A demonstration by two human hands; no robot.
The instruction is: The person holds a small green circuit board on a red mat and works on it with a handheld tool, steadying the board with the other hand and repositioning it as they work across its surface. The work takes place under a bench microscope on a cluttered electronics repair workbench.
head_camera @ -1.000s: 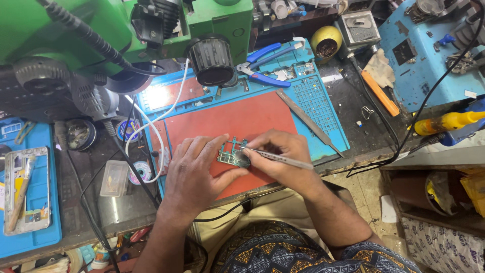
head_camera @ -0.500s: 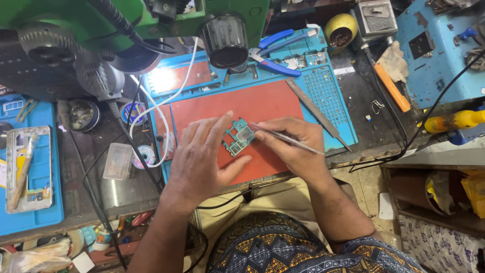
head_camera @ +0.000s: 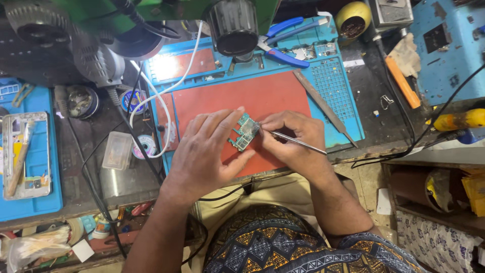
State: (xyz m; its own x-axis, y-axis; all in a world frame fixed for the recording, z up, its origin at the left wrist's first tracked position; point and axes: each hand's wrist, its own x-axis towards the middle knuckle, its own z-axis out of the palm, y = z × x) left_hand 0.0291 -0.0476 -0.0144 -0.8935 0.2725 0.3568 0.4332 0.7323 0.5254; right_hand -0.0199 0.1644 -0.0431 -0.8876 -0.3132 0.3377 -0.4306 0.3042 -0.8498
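Lying tilted on the red mat (head_camera: 262,91), the small green board (head_camera: 244,132) is bare and out of any casing, with the tip of the tweezers (head_camera: 298,142) touching its right edge, so the work on it looks to be under way and not finished. The left hand (head_camera: 209,151) rests flat with fingers spread, its fingertips pressing the board's left side, while the right hand (head_camera: 293,139) has its fingers pressed together, pinching the tweezers just right of the board. Blue pliers (head_camera: 283,50) lie well apart, untouched, under the microscope (head_camera: 235,25).
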